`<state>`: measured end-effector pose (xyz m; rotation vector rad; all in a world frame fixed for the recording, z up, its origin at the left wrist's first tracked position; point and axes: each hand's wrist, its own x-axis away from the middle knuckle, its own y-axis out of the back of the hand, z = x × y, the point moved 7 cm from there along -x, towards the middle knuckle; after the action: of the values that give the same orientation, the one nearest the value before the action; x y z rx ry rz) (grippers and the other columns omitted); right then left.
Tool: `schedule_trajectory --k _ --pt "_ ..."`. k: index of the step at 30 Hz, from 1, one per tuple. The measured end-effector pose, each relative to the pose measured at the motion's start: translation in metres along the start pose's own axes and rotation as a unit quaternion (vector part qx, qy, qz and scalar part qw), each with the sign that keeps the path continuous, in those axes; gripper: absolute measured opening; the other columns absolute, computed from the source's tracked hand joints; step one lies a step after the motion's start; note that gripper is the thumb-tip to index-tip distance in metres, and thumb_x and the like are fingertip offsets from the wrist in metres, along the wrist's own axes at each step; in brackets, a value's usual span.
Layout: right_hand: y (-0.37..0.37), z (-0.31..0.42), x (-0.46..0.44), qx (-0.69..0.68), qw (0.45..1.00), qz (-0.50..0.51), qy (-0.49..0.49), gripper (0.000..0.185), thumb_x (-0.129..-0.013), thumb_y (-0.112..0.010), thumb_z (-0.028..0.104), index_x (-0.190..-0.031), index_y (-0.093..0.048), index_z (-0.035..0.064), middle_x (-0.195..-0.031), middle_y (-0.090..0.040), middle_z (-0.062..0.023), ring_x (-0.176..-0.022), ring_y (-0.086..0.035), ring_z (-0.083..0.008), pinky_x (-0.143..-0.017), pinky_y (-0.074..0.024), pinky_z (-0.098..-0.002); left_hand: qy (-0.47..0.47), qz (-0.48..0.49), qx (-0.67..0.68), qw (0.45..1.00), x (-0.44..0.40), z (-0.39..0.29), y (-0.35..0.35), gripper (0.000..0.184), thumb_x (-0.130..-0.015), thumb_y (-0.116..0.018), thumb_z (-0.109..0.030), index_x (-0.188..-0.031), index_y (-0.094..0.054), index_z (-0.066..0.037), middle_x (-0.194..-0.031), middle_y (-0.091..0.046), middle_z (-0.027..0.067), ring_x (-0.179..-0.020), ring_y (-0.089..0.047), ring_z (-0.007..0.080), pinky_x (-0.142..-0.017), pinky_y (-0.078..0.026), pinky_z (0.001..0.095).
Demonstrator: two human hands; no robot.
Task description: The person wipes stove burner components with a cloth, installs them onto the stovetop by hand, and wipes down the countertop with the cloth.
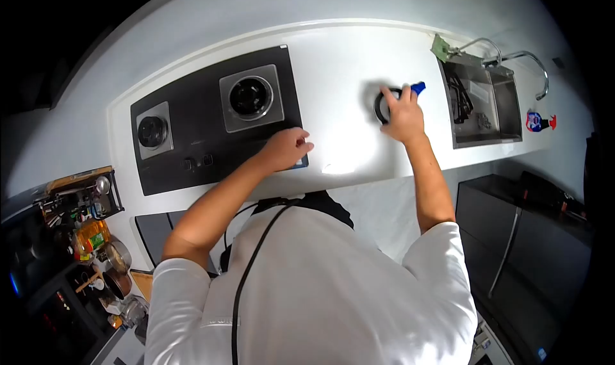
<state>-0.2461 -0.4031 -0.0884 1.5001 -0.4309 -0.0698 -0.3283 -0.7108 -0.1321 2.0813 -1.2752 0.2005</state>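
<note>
My right hand (405, 116) is on the white counter between the stove and the sink, its fingers spread over a round black-rimmed ring (379, 107) and gripping it. The palm and fingers cover much of the ring, so its exact kind is unclear. A small blue piece (418, 88) sticks out beyond the fingertips; I cannot tell whether it is joined to the ring. Over the front right corner of the black gas stove (192, 134), my left hand (288, 149) hovers or rests with loosely bent fingers, slightly apart and holding nothing visible.
The stove has a right burner (250, 98) and a left burner (152, 132). At the right is a steel sink (503, 105) with black racks (459, 96) inside and a curved faucet (535, 57). A spray bottle (540, 121) stands beyond it. A green cloth (440, 47) lies behind.
</note>
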Motion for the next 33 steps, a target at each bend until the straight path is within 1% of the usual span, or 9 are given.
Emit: schedule_trajectory --k 3,5,8,12,13,15,19,22,33 --pt "-0.041 -0.036 -0.011 -0.285 0.954 -0.088 -0.015 0.107 -0.068 -0.088 0.024 -0.163 -0.040 0.0187 -0.153 -0.043 -0.0313 -0.134 -0.055 -0.0452 -0.108 -0.0546 -0.0460 0.001 -0.013 0.024 1.000 0.012 0.010 0.005 0.048 -0.099 -0.074 -0.032 -0.132 -0.069 0.002 -0.118 -0.076 0.0195 -0.107 -0.073 0.0287 -0.096 -0.057 0.0389" --pt "0.006 -0.003 0.006 -0.766 0.638 0.044 -0.061 0.109 -0.073 -0.086 0.029 -0.167 -0.032 0.0144 -0.153 -0.046 -0.0318 -0.127 -0.061 -0.0457 -0.109 -0.0538 -0.0559 0.039 0.001 0.041 0.998 0.019 0.011 0.010 0.049 -0.100 -0.073 -0.032 -0.132 -0.068 0.004 -0.119 -0.075 0.0218 -0.108 -0.073 0.0305 -0.097 -0.056 0.0395" --pt "0.005 -0.008 -0.020 -0.549 0.833 0.044 -0.055 0.111 -0.069 -0.088 0.032 -0.165 -0.036 0.0180 -0.150 -0.046 -0.0335 -0.130 -0.059 -0.0482 -0.110 -0.0527 -0.0546 0.042 -0.019 0.006 0.999 0.017 0.024 0.011 0.049 -0.100 -0.073 -0.031 -0.132 -0.068 0.005 -0.118 -0.076 0.0218 -0.108 -0.073 0.0311 -0.097 -0.056 0.0393" --pt "-0.025 0.022 -0.019 -0.144 0.988 0.059 -0.019 0.112 -0.064 -0.091 0.034 -0.163 -0.041 0.0219 -0.146 -0.045 -0.0362 -0.133 -0.056 -0.0515 -0.112 -0.0510 -0.0506 0.042 -0.020 0.017 0.999 0.034 0.032 0.015 0.048 -0.099 -0.074 -0.032 -0.132 -0.069 0.004 -0.117 -0.076 0.0205 -0.107 -0.073 0.0312 -0.095 -0.056 0.0397" --pt "-0.029 0.044 -0.018 0.004 0.998 0.056 0.021 0.112 -0.063 -0.091 0.033 -0.163 -0.043 0.0223 -0.146 -0.044 -0.0372 -0.133 -0.055 -0.0522 -0.113 -0.0504 -0.0479 0.036 -0.023 0.011 0.999 0.034 0.034 0.020 0.048 -0.099 -0.074 -0.032 -0.131 -0.069 0.003 -0.116 -0.076 0.0200 -0.107 -0.073 0.0311 -0.095 -0.056 0.0398" --pt "-0.066 0.063 -0.035 -0.293 0.955 0.039 -0.011 0.118 -0.063 -0.092 0.028 -0.166 -0.035 0.0152 -0.150 -0.042 -0.0353 -0.137 -0.051 -0.0503 -0.114 -0.0492 -0.0489 0.031 -0.062 0.042 0.997 0.035 0.051 0.034 0.047 -0.099 -0.074 -0.032 -0.131 -0.069 0.002 -0.116 -0.076 0.0188 -0.107 -0.073 0.0310 -0.094 -0.056 0.0400" --pt "-0.031 0.191 -0.066 -0.275 0.950 0.009 0.151 0.125 -0.063 -0.093 0.028 -0.168 -0.027 0.0114 -0.153 -0.041 -0.0348 -0.141 -0.048 -0.0509 -0.117 -0.0465 -0.0489 0.070 -0.079 0.034 0.994 0.063 0.085 0.034 0.046 -0.099 -0.074 -0.033 -0.131 -0.069 0.001 -0.115 -0.076 0.0171 -0.106 -0.073 0.0305 -0.094 -0.056 0.0400" --pt "-0.041 0.255 -0.099 -0.271 0.950 0.016 0.157 0.126 -0.063 -0.093 0.028 -0.168 -0.027 0.0122 -0.155 -0.040 -0.0344 -0.143 -0.045 -0.0507 -0.118 -0.0456 -0.0494 0.081 -0.091 0.044 0.992 0.084 0.096 0.052 0.047 -0.099 -0.074 -0.033 -0.131 -0.069 0.001 -0.113 -0.076 0.0169 -0.105 -0.073 0.0290 -0.093 -0.057 0.0394" --pt "-0.050 0.331 -0.129 -0.219 0.963 -0.011 0.156 0.126 -0.063 -0.095 0.026 -0.169 -0.028 0.0122 -0.157 -0.039 -0.0268 -0.141 -0.046 -0.0476 -0.120 -0.0428 -0.0475 0.106 -0.166 0.105 0.975 0.139 0.155 0.085 0.044 -0.099 -0.075 -0.030 -0.130 -0.070 0.001 -0.111 -0.077 0.0166 -0.101 -0.074 0.0274 -0.091 -0.057 0.0381"
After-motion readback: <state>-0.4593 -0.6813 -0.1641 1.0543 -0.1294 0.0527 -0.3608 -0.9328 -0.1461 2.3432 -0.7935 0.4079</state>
